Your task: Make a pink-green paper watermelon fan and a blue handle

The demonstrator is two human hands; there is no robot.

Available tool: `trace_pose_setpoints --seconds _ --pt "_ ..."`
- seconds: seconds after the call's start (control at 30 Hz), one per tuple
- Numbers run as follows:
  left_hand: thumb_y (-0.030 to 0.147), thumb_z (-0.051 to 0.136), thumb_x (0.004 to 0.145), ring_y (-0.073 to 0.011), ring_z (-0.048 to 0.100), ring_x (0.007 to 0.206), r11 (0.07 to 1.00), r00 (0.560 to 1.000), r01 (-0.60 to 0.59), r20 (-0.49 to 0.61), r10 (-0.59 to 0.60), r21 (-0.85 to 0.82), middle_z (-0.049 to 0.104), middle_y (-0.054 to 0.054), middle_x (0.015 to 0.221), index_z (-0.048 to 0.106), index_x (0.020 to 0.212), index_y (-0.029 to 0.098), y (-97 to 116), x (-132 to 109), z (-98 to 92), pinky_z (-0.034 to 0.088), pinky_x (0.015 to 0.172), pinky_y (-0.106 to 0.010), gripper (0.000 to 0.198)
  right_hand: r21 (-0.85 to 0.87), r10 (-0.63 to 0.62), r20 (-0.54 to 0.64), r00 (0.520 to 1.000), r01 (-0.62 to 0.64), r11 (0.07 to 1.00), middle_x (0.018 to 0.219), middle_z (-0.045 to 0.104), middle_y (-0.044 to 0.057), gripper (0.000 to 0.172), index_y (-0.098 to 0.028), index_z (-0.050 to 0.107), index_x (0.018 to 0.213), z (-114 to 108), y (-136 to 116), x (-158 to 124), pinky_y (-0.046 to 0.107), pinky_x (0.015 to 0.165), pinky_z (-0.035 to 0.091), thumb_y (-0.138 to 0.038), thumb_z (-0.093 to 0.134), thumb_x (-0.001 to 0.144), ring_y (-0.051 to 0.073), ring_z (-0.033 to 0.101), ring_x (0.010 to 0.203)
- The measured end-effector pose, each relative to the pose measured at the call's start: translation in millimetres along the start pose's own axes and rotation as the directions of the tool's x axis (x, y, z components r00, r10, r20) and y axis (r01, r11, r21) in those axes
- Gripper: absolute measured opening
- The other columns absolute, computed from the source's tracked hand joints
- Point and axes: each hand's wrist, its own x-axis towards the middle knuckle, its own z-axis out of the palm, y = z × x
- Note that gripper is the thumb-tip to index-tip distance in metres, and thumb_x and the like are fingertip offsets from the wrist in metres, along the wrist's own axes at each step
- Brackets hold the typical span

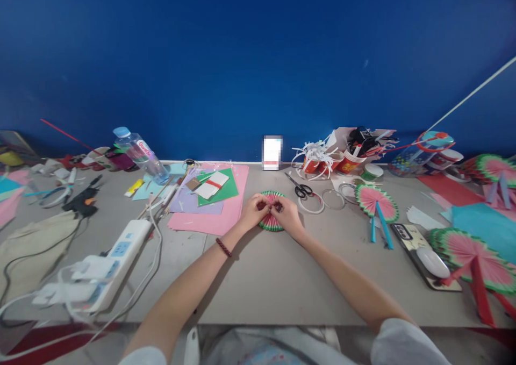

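A round pleated paper fan (271,224), pink with a green rim, lies on the grey table between my two hands. My left hand (255,211) bends over its left side, thumb and fingertips pinched near the middle. From the other side my right hand (287,212) meets it, also pinched at the fan's centre. The fingertips almost touch and cover the middle, so any small piece there is hidden. Just right of my hands lie black scissors (303,190) and rolls of white tape (311,204).
Finished fans (377,202) with paper handles stand at the right, near a phone (423,257) with a mouse (432,262) on it. Coloured paper (209,223), a tilted bottle (141,152) and a power strip (121,263) with cables occupy the left. Paper cups (350,163) line the back.
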Motion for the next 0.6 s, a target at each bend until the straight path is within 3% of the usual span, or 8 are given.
trace_pose_setpoints --seconds 0.6 --pt "0.013 0.06 0.075 -0.014 0.054 0.071 1.0 1.0 -0.003 0.003 0.003 -0.001 0.058 -0.003 0.08 0.061 0.072 0.017 10.3 -0.7 -2.6 0.043 0.064 -0.026 0.004 0.027 0.002 0.099 0.995 -0.005 1.0 0.07 0.057 -0.002 0.021 -0.021 0.054 0.087 -0.3 -0.5 2.2 0.024 0.059 0.041 -0.013 0.048 0.068 0.014 0.052 0.059"
